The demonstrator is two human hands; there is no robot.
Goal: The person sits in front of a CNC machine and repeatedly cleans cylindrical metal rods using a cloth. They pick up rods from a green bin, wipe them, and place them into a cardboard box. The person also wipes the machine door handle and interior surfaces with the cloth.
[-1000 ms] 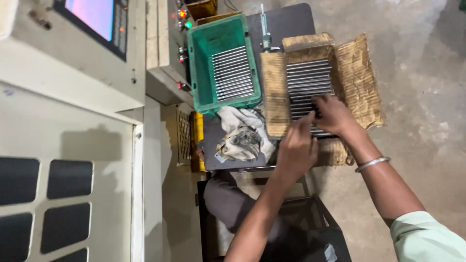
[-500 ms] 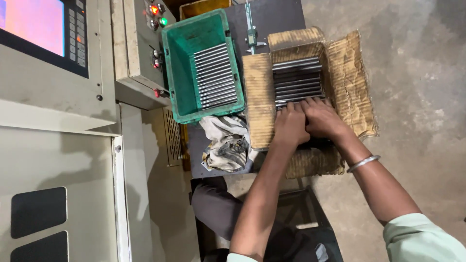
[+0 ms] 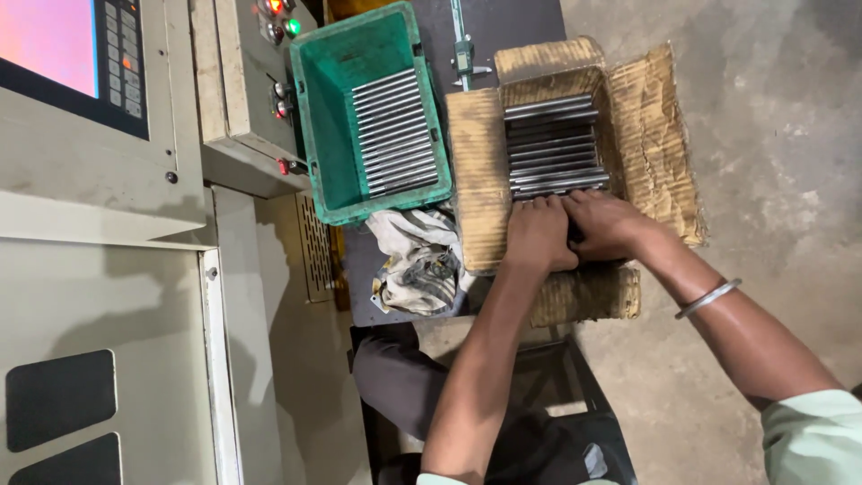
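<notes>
**Both hands on rod stack in carton**

Concrete shop floor, grey and stained, fills the right side; seen from overhead.

- Machine cabinet: beige, biggest thing in view, takes the left half. Lit screen upper left, keypad beside it, a control panel with red and green lamps facing the work table.
- Dark table: butted against the machine, so the parts sit within arm's reach of the controls.
- Cardboard box: flaps folded out flat, which leaves the top fully open. Inside, steel rods lie parallel in a tidy stack, likely so they pack dense and don't roll.
- Green plastic crate: just left of the box, touching or nearly so. A second row of rods lies along its right side, the left part bare.
- Dirty rag: bunched at the table's near edge, below the crate.
- Caliper: lying at the far end between crate and box.
- Left hand and right hand: side by side at the near end of the box stack, fingers curled down together onto the nearest rods. Whether they clamp a rod or just press on it, cannot tell; fingertips are hidden. Metal bangle on the right wrist.
</notes>
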